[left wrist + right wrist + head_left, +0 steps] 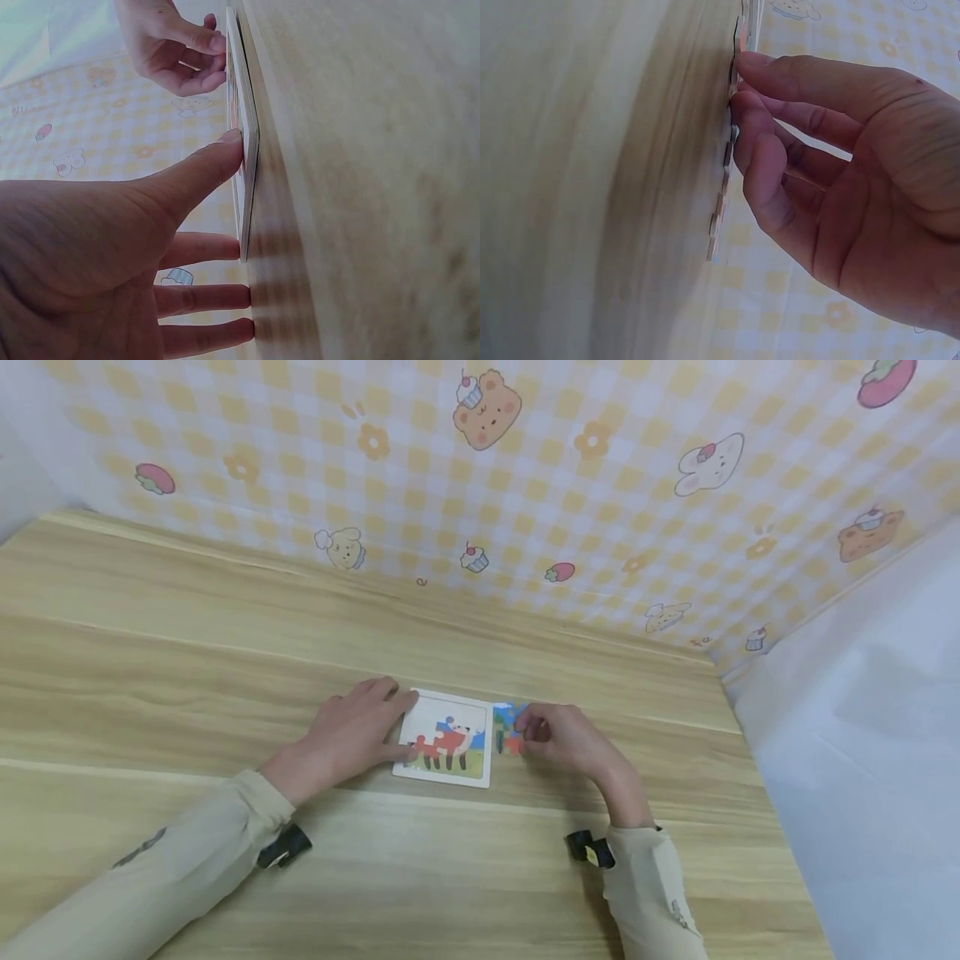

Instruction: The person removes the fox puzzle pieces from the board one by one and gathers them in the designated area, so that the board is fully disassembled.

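A white-framed jigsaw puzzle board (pixel 450 783) lies flat on the table, partly filled with pieces (pixel 452 742) that show a red and white animal on grass. My left hand (pixel 352 731) steadies its left side; the thumb (pixel 214 161) presses near the edge, and the other fingers stretch out straight. Just right of the board lie loose puzzle pieces (pixel 500 720) in blue, green and red. Over them, my right hand (pixel 566 739) pinches at a puzzle piece between thumb and curled fingers (pixel 754 112). The fingertips hide most of that piece.
The wood-grain table (pixel 450 868) runs back to a yellow checked cloth (pixel 420 493) with cartoon prints. White sheeting (pixel 855 718) borders the table at the right. A dark wrist device (pixel 285 846) sits at the left cuff, another (pixel 588 849) at the right.
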### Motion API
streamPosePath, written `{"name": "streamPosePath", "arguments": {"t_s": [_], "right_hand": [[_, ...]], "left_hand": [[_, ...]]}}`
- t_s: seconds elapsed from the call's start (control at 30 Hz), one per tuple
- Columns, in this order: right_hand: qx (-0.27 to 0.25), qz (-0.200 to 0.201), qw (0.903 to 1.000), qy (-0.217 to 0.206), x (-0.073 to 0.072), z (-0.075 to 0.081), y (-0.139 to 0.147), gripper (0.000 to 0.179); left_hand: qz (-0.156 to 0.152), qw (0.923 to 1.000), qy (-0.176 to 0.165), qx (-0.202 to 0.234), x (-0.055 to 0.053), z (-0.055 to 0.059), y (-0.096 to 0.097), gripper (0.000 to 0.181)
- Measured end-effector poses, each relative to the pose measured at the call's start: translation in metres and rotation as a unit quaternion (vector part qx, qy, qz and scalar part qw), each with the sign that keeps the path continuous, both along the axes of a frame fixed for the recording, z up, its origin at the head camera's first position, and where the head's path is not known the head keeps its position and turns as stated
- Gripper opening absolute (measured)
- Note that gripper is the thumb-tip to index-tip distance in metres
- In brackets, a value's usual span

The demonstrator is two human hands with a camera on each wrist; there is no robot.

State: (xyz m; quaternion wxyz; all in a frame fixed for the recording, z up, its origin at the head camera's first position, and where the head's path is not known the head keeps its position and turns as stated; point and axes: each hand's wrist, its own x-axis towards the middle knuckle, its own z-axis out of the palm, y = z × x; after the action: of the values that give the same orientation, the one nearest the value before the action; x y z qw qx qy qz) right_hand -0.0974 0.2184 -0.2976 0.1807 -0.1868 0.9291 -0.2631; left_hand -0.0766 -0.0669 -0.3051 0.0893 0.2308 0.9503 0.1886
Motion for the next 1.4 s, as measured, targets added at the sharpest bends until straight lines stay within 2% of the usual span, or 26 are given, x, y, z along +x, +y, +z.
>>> {"name": "streamPosePath", "arguments": {"t_s": [0.37, 0.7, 0.87, 1.0, 1.4], "right_hand": [[0.003, 0.009, 0.9995, 0.031, 0.004, 0.010, -0.003, 0.007], [0.011, 0.039, 0.9981, 0.047, 0.012, 0.023, -0.032, 0.009], [0.050, 0.062, 0.9952, 0.057, 0.011, 0.025, -0.051, 0.015], [0.070, 0.072, 0.9939, 0.046, 0.008, 0.023, -0.065, 0.019], [0.096, 0.045, 0.9944, -0.005, 0.001, 0.015, -0.085, 0.034]], "left_hand": [[0.003, 1.0000, -0.001, 0.004, 0.000, 0.001, 0.000, 0.073], [0.008, 1.0000, -0.002, -0.001, 0.002, 0.001, -0.004, 0.072], [0.001, 1.0000, 0.005, 0.007, 0.002, 0.000, -0.001, 0.072], [0.000, 0.9999, 0.010, 0.007, 0.002, -0.001, -0.001, 0.072], [0.000, 1.0000, 0.008, 0.004, 0.001, -0.003, 0.000, 0.072]]}}
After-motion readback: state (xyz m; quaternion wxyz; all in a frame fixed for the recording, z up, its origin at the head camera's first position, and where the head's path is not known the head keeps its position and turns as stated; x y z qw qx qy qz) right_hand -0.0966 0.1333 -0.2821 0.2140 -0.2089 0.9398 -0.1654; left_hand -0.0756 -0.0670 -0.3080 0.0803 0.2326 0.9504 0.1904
